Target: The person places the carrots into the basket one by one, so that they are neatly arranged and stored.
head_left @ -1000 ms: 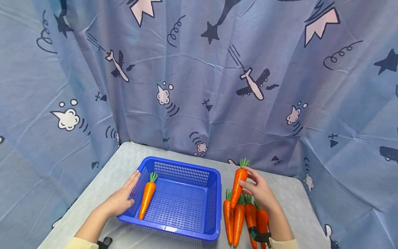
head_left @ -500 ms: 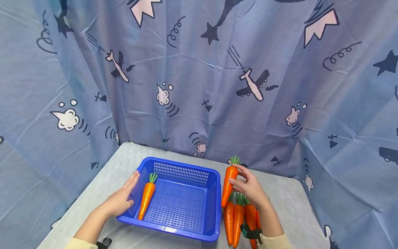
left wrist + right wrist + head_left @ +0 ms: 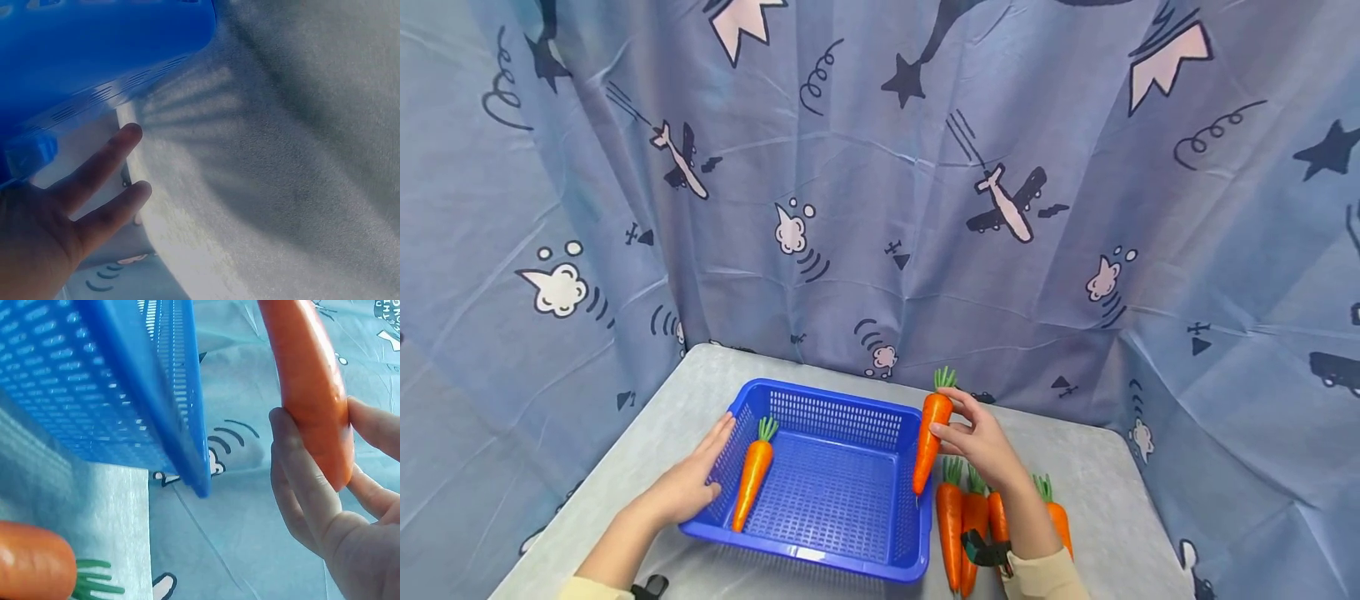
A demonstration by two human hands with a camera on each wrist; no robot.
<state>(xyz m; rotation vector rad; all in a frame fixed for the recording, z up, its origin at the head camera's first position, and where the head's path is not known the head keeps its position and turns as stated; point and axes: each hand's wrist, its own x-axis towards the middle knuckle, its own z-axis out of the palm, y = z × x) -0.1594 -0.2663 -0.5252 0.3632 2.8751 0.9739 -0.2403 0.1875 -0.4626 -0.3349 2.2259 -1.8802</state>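
Observation:
My right hand (image 3: 973,433) holds a carrot (image 3: 932,437) by its upper part, between thumb and fingers, at the right rim of a blue plastic basket (image 3: 820,560). In the right wrist view, the carrot (image 3: 312,381) hangs beside the basket's perforated wall (image 3: 125,400), with fingers on both sides of it. My left hand (image 3: 685,487) rests against the basket's left side. The left wrist view shows two straight, spread fingers of that hand (image 3: 69,219) near the basket's underside. Inside the basket, one orange carrot (image 3: 752,483) lies along the left wall, green top away from me.
Several more carrots (image 3: 950,525) lie on the pale table (image 3: 1105,500) right of the basket, partly hidden under my right forearm. One carrot (image 3: 1060,525) shows beyond that arm. A patterned blue curtain (image 3: 850,167) closes off the back and sides.
My right hand has carried its carrot leftward from above the loose carrots to the basket's right rim. The left hand and the basket have stayed in place.

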